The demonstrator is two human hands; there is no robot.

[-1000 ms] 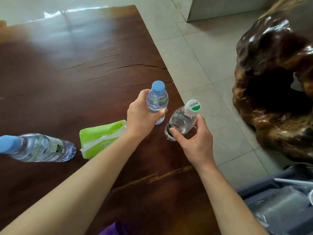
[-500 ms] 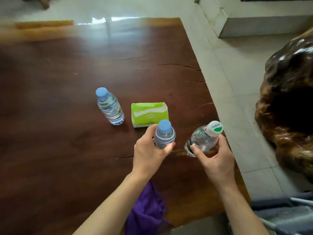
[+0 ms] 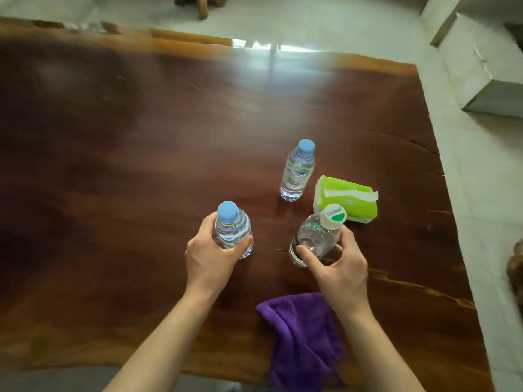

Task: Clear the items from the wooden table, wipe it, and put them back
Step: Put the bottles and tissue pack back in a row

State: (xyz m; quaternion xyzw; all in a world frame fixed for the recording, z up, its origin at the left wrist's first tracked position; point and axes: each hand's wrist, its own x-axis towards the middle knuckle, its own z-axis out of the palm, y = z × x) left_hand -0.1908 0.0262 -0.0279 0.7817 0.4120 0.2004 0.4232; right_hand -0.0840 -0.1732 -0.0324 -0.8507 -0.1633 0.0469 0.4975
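Note:
My left hand (image 3: 210, 260) grips a small blue-capped water bottle (image 3: 232, 227) standing upright on the dark wooden table (image 3: 141, 165). My right hand (image 3: 338, 267) holds a white-and-green-capped water bottle (image 3: 317, 236), tilted to the right, its base at the table surface. A second blue-capped bottle (image 3: 297, 171) stands free farther back. A green tissue pack (image 3: 346, 199) lies just right of it. A purple cloth (image 3: 302, 338) lies crumpled near the table's front edge, between my forearms.
The table's right edge (image 3: 441, 193) borders a pale tiled floor (image 3: 481, 171). A white stone block (image 3: 486, 66) sits at the far right. A bit of a brown wooden root piece (image 3: 515, 267) shows at the right border.
The view has swung left and back, showing more table. Both hands, each still holding its bottle, moved left over the table; the left bottle now stands on the surface.

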